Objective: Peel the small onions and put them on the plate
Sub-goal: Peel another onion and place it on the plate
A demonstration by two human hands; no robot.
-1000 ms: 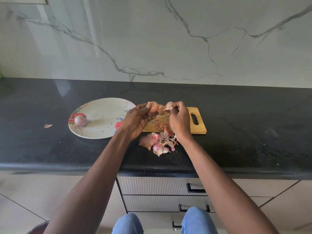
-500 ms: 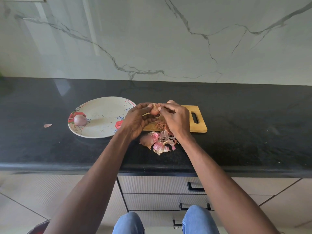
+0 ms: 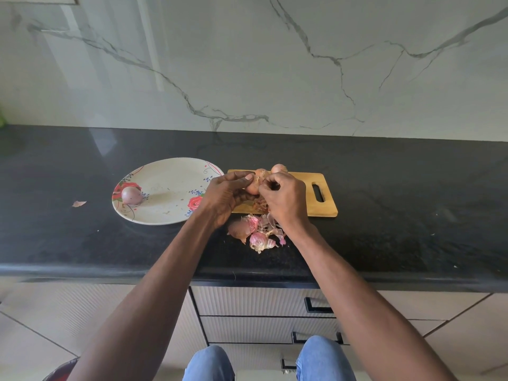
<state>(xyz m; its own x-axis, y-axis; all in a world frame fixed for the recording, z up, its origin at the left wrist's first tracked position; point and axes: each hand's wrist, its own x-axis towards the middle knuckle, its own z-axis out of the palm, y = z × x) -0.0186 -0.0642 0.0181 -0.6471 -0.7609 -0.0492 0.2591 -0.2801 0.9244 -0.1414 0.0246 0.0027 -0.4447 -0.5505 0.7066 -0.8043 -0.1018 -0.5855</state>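
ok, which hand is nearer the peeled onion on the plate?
Left. The left hand sits just past the plate's right rim, across the plate from the peeled onion. The right hand is farther right, over the cutting board.

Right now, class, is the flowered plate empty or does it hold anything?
Not empty. One peeled onion lies on the flowered plate, near its left rim; the rest of the plate is bare.
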